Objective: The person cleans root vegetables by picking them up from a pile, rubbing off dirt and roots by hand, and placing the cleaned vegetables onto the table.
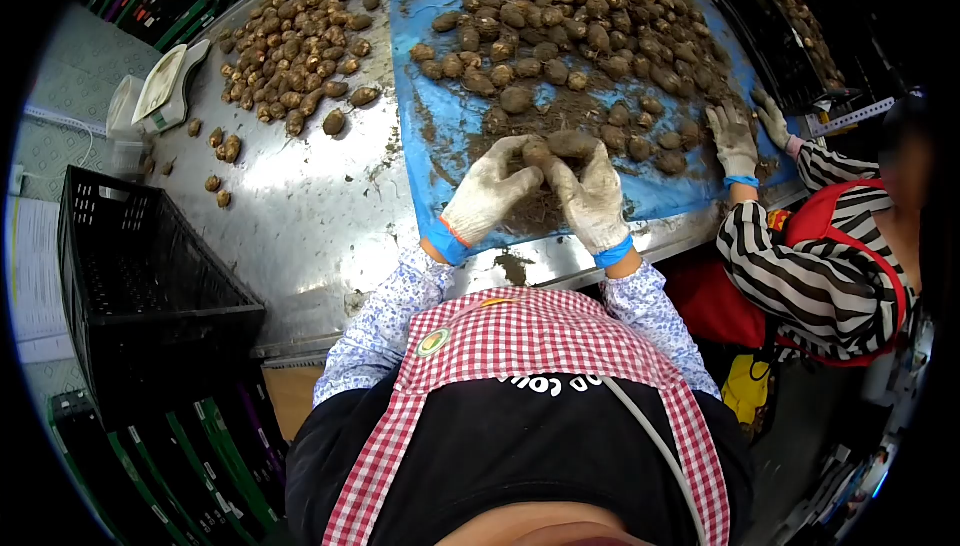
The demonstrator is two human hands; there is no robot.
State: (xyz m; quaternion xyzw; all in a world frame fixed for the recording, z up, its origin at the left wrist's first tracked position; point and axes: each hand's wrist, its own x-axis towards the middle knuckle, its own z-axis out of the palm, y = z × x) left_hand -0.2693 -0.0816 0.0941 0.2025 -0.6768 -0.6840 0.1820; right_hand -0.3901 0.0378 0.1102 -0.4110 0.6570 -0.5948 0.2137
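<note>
My left hand [490,191], in a soiled white knit glove with a blue band at the wrist, is closed with its fingertips on a small brown taro [537,154]. My right hand [592,201], gloved the same way, has its thumb by that taro and its fingers curled round a longer taro [571,143]. Both hands are close together over the near edge of a dirty blue sheet [640,191]. Just beyond them spreads a large heap of earthy taros [600,26]. Loose soil and root fibres lie beneath the hands.
Cleaner taros [300,41] are piled on the metal table [335,171] at left. A scale [165,84] and a black crate [160,276] stand at its left side. To my right, a co-worker's gloved hands [735,141] touch the sheet's edge. Black crates [780,26] line the far right.
</note>
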